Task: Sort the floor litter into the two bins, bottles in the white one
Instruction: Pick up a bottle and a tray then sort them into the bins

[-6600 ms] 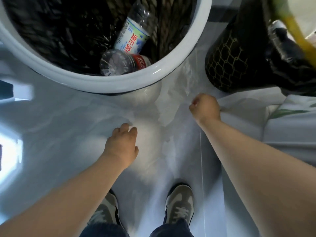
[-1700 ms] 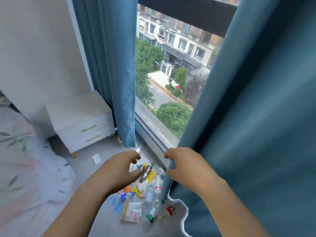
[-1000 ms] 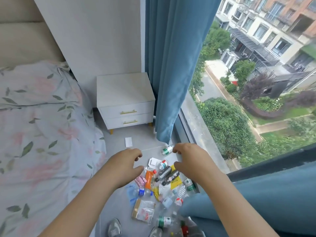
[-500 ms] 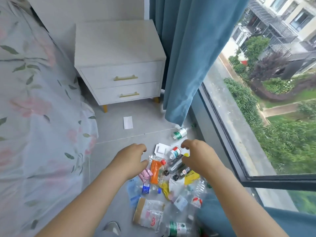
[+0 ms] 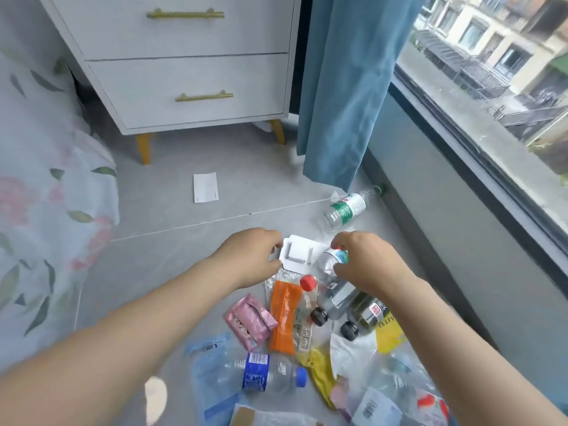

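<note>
Lowered since half a second ago, both hands are being set on the litter pile (image 5: pixel 284 315) on the grey floor (image 5: pixel 172 265). A white tray (image 5: pixel 299 253) is being pinched at its edge by the left hand (image 5: pixel 255 259). A clear bottle (image 5: pixel 333 261) beside it is being gripped in curled fingers by the right hand (image 5: pixel 365 265). A green-labelled bottle (image 5: pixel 345 210) is lying apart, near the blue curtain (image 5: pixel 344 87).

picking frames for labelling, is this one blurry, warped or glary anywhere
head view: even daylight, soft shadows, no harsh glare; lens bows the nightstand and window frame; lowest litter smeared; left hand gripping the white tray and right hand gripping the bottle slightly soft.
</note>
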